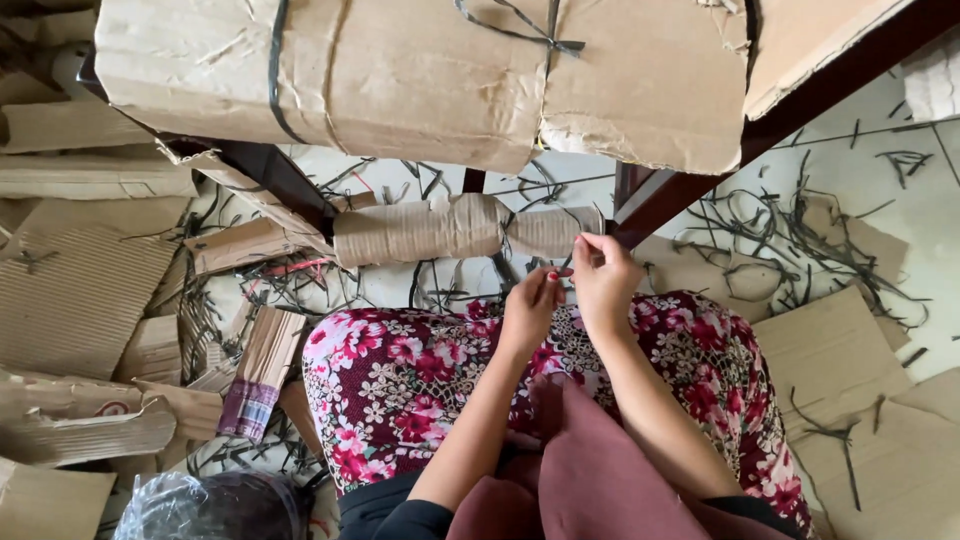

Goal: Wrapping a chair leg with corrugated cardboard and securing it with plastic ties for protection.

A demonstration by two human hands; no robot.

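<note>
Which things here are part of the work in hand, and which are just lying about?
In hand:
left hand
right hand
corrugated cardboard roll, pinched at its right end

Lying about:
big strapped cardboard bundle
flat cardboard sheets
black strap offcuts on the floor
clear plastic bag

Two hands, left (530, 305) and right (603, 280); one tied cardboard roll (440, 228); one large strapped cardboard bundle (420, 70); one clear plastic bag (215, 505), lower left.
</note>
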